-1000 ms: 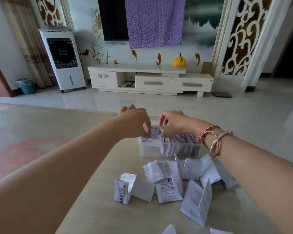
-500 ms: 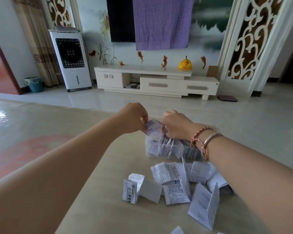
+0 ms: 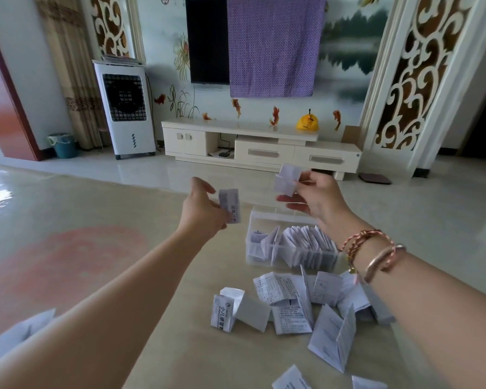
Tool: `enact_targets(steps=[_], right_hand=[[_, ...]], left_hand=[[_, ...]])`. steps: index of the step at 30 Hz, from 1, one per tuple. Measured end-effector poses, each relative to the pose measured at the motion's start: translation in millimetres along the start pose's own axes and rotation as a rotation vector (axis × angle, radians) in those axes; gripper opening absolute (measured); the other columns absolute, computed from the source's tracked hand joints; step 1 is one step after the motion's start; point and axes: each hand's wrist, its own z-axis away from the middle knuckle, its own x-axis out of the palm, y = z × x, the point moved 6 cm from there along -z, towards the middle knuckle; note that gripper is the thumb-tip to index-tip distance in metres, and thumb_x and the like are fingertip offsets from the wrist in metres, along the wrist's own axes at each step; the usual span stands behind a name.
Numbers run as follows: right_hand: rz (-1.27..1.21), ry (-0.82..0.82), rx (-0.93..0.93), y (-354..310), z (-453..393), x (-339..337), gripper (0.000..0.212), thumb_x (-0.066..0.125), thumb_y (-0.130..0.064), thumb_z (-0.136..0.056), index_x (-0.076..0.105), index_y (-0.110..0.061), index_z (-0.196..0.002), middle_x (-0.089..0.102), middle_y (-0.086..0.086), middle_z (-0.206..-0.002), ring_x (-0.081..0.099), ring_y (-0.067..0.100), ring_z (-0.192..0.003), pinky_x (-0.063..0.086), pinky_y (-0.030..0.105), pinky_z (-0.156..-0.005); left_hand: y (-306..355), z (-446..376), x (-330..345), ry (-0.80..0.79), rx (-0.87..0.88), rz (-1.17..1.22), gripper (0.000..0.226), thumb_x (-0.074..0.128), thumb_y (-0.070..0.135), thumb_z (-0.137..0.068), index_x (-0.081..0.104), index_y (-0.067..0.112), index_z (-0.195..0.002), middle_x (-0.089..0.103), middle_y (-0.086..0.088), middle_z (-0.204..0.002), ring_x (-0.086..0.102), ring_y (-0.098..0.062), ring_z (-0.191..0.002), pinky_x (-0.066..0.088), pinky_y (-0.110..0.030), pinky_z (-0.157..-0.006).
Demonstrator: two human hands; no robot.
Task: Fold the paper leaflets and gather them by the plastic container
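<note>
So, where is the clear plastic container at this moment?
In the head view the plastic container stands on the table, right of centre, under the right hand, with loose leaflets on its near side.

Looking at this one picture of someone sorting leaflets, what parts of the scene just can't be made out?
- Print on the leaflet in the left hand: motion blur, head view.
- Leaflet in the right hand: fingers cover part of it.
- Plastic container far end: hidden behind the right hand.
- Loose leaflets at the bottom: cut off by the frame edge.
- Leaflets near the bracelets: covered by the right forearm.
</note>
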Motion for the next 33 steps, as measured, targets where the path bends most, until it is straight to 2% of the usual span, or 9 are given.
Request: enact_targets(steps=[2, 5, 12, 16, 20, 23, 27, 29, 33], right_hand=[[-0.211, -0.042, 0.14, 5, 17, 10, 0.018, 0.056, 0.002, -0.091, 0.053, -0.012, -0.101, 0.07, 0.016, -0.094, 0.07, 0.019, -0.063, 0.055, 0.025, -0.057], [-0.195, -0.074, 0.214, 11, 38, 20, 0.036, 0.063, 0.001, -0.086, 0.046, -0.016, -0.112, 0.069, 0.017, -0.099, 0.07, 0.021, -0.073, 0.046, 0.021, -0.048], [-0.048, -0.237, 0.254, 13, 77, 43, 0.013, 0.062, 0.002, -0.086, 0.062, -0.011, -0.089, 0.067, 0.009, -0.08, 0.064, 0.016, -0.067, 0.042, 0.019, -0.048], [-0.014, -0.234, 0.299, 19, 84, 42, 0.015, 0.06, 0.008, -0.085, 0.063, -0.005, -0.094, 0.065, 0.013, -0.076, 0.061, 0.01, -0.052, 0.038, 0.017, -0.041], [0.034, -0.227, 0.295, 22, 80, 43, 0.015, 0.064, 0.01, -0.083, 0.06, 0.002, -0.095, 0.06, 0.013, -0.072, 0.054, 0.008, -0.044, 0.038, 0.016, -0.039], [0.087, -0.262, 0.249, 17, 74, 49, 0.015, 0.067, 0.006, -0.081, 0.058, -0.004, -0.086, 0.06, 0.01, -0.07, 0.056, 0.009, -0.05, 0.041, 0.015, -0.043], [0.136, -0.404, 0.246, 8, 61, 49, 0.016, 0.067, 0.004, -0.081, 0.065, 0.001, -0.096, 0.067, 0.009, -0.076, 0.062, 0.008, -0.058, 0.043, 0.014, -0.048], [0.271, -0.396, 0.167, 5, 43, 40, 0.015, 0.065, 0.004, -0.083, 0.067, -0.001, -0.097, 0.068, 0.008, -0.085, 0.061, 0.008, -0.065, 0.042, 0.013, -0.05], [0.873, -0.43, -0.093, 11, 9, 42, 0.014, 0.062, -0.006, -0.088, 0.07, -0.017, -0.093, 0.064, -0.004, -0.088, 0.059, 0.012, -0.084, 0.043, 0.016, -0.065]], left_hand=[[-3, 14, 2, -0.006, -0.006, 0.05, 0.047, 0.069, -0.007, -0.077, 0.039, 0.009, -0.11, 0.062, -0.008, -0.081, 0.064, -0.022, -0.066, 0.058, -0.052, -0.073], [-2, 37, 6, -0.036, -0.013, 0.161, 0.045, 0.07, -0.007, -0.078, 0.042, 0.012, -0.107, 0.063, -0.007, -0.086, 0.065, -0.018, -0.073, 0.06, -0.038, -0.07], [-4, 66, 8, -0.065, -0.05, 0.309, 0.038, 0.073, -0.011, -0.072, 0.057, 0.001, -0.104, 0.068, -0.013, -0.091, 0.069, -0.026, -0.083, 0.059, -0.032, -0.07], [-4, 77, 12, -0.185, -0.109, 0.384, 0.041, 0.067, -0.014, -0.076, 0.058, -0.003, -0.114, 0.067, -0.017, -0.106, 0.067, -0.028, -0.098, 0.058, -0.028, -0.077], [-1, 82, 12, -0.288, -0.099, 0.43, 0.043, 0.069, -0.004, -0.08, 0.056, -0.001, -0.12, 0.066, -0.016, -0.11, 0.068, -0.021, -0.095, 0.057, -0.024, -0.081], [-5, 77, 3, -0.222, -0.106, 0.444, 0.032, 0.067, -0.001, -0.084, 0.06, -0.001, -0.115, 0.068, -0.017, -0.107, 0.069, -0.021, -0.09, 0.058, -0.023, -0.075], [-11, 60, -5, -0.097, -0.153, 0.447, 0.019, 0.064, -0.003, -0.086, 0.061, -0.002, -0.104, 0.066, -0.019, -0.102, 0.068, -0.024, -0.087, 0.059, -0.024, -0.066], [-13, 48, -8, -0.05, -0.151, 0.382, 0.013, 0.063, -0.005, -0.085, 0.062, -0.001, -0.097, 0.065, -0.018, -0.098, 0.067, -0.026, -0.087, 0.059, -0.024, -0.063], [-11, 28, -12, 0.015, -0.07, 0.129, 0.013, 0.061, -0.006, -0.083, 0.063, 0.006, -0.079, 0.066, -0.016, -0.094, 0.067, -0.029, -0.088, 0.06, -0.033, -0.071]])
